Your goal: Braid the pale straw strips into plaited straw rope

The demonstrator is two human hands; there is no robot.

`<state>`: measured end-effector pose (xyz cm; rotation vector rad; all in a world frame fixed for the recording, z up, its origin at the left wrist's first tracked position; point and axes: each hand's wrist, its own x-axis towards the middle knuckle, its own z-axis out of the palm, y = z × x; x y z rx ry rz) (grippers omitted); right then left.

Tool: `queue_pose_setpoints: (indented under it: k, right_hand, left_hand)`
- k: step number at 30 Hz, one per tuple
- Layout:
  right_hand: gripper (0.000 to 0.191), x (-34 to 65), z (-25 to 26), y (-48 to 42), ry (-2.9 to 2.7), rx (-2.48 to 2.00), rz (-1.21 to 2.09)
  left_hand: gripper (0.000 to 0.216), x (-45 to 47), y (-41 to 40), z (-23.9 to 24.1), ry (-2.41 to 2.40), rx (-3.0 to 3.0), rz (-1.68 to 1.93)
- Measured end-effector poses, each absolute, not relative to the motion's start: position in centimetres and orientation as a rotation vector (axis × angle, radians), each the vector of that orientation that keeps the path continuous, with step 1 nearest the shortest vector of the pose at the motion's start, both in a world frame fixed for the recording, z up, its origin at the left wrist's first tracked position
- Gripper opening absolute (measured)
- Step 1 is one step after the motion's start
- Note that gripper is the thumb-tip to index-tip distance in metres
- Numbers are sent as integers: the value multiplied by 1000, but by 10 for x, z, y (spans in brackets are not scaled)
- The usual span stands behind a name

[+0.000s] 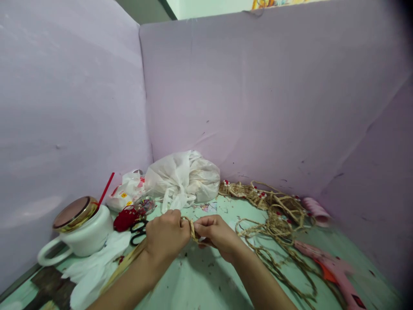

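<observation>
Near the middle of the green tabletop, my left hand (pixel 167 234) is closed around a loop of straw-coloured braided cord (pixel 193 230). The fingers of my right hand (pixel 217 234) pinch the other side of that cord, close beside the left hand. Pale strands (pixel 125 262) trail back under my left forearm. Left of that hand lie black-handled scissors (pixel 138 231), with their blades hidden. Brown braided rope (pixel 274 232) lies in loose coils to the right of my right hand.
A white mug (pixel 87 234) with a gold-rimmed lid stands at left, near white tissue (pixel 103 262) and red yarn (pixel 125 218). Behind sits a knotted white plastic bag (pixel 185 178). At right are a pink glue gun (pixel 335 271) and a pink thread spool (pixel 318 211). Lilac walls enclose the table.
</observation>
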<state>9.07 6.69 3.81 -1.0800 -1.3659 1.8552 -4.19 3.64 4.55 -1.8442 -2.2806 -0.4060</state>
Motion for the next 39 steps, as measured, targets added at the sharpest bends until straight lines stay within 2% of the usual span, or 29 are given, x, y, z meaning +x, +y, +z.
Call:
queue_pose_setpoints:
  k: [9,15,24,34,39]
  right_hand:
    - [6,96,33,73,-1522,-1220,1911]
    - [6,104,17,86,-1760,-1513,1322]
    - [16,162,-13,125,-1914,-1589,754]
    - [22,170,-31,143,-1757,-1727,382]
    - [24,168,-33,149,-1815,-1721,356]
  left_hand:
    - [24,-32,28,31,-2054,-2056,-329]
    - [25,-26,31,24,-2133,-2226,-342]
    - [25,32,77,3,-2280,-2468,-437]
    - [32,56,109,-17,-2360,-2376,-539]
    - [33,59,114,-17,-2415,-2355,-530]
